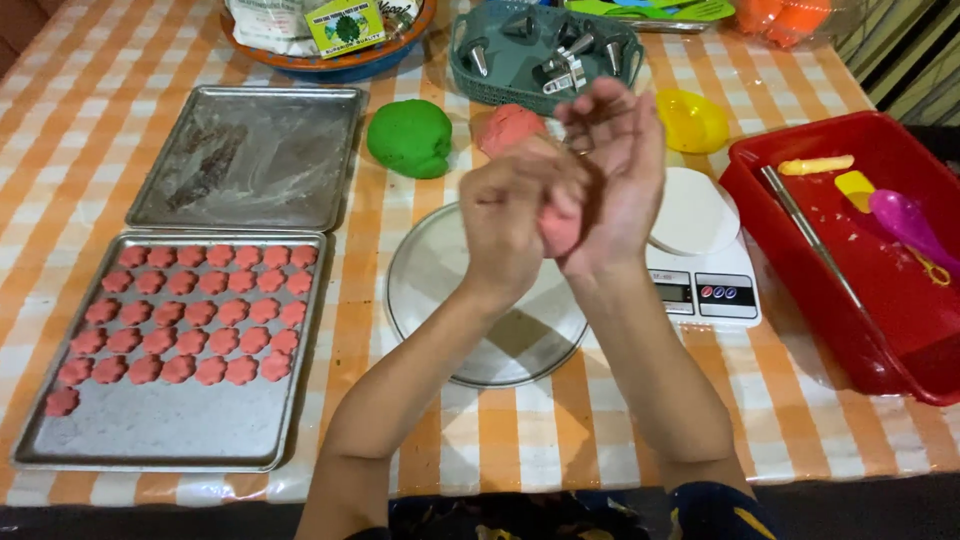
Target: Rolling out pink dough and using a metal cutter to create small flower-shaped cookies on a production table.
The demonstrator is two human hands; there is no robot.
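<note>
desk (520, 440): orange-and-white checked glossy cloth | light: soft glare from above on the cloth | floor: dark strip below the near edge | wall (915, 60): striped surface at top right, unclear

Both forearms rise from the bottom edge and converge at mid-frame, bare to the elbow. Left hand (515, 220) closed in a loose fist, knuckles toward the camera, wrist bent slightly inward. Right hand (615, 175) upright, palm facing left, fingers curled at the tips above the left fist. The two hands are pressed together, palm against fist, held raised.
</note>
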